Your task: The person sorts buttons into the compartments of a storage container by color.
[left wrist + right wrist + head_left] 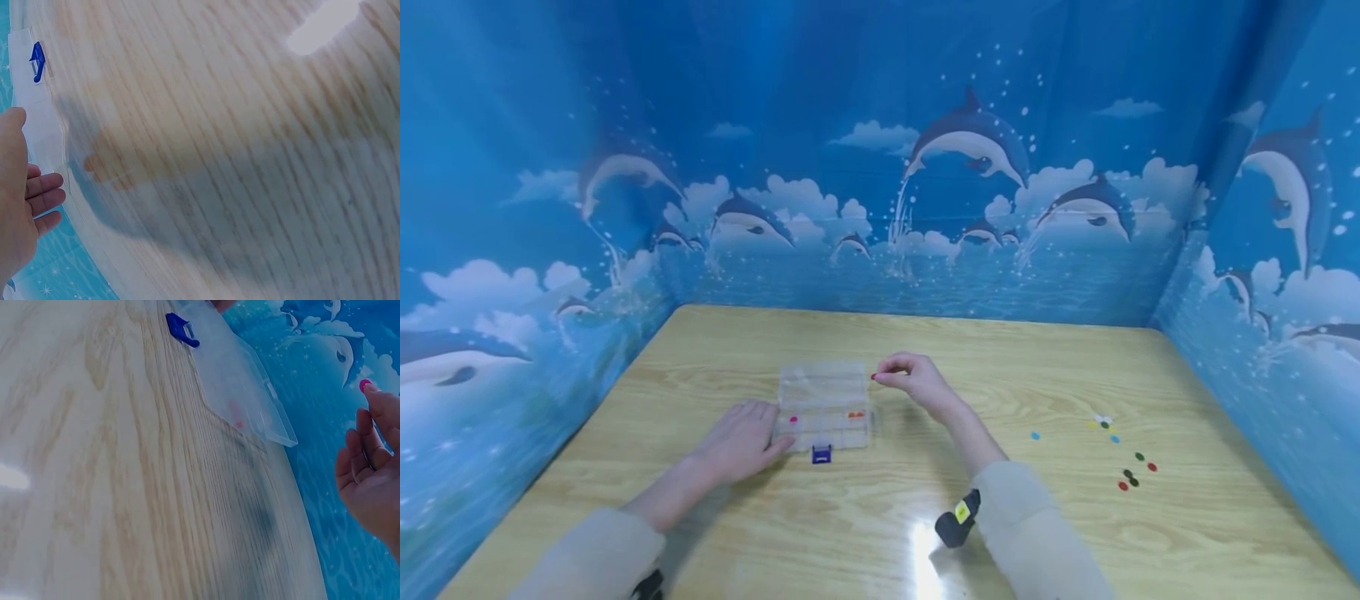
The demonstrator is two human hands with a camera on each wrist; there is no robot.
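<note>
A clear plastic compartment box (823, 429) lies on the wooden table with its lid (822, 386) raised back and a blue latch (822, 454) at its front. Inside are a pink disc (793, 419) on the left and orange discs (856, 414) on the right. My left hand (747, 439) rests against the box's left side, its thumb at the front left corner. Just right of the lid, my right hand (917, 385) pinches a small pink disc (365, 385) between thumb and finger, held in the air.
On the right of the table (1210, 508) several small discs lie scattered: a blue disc (1035, 436), a red disc (1123, 486), a dark green disc (1139, 457), plus white and yellow ones. A dolphin-print curtain (850, 275) encloses the back and sides.
</note>
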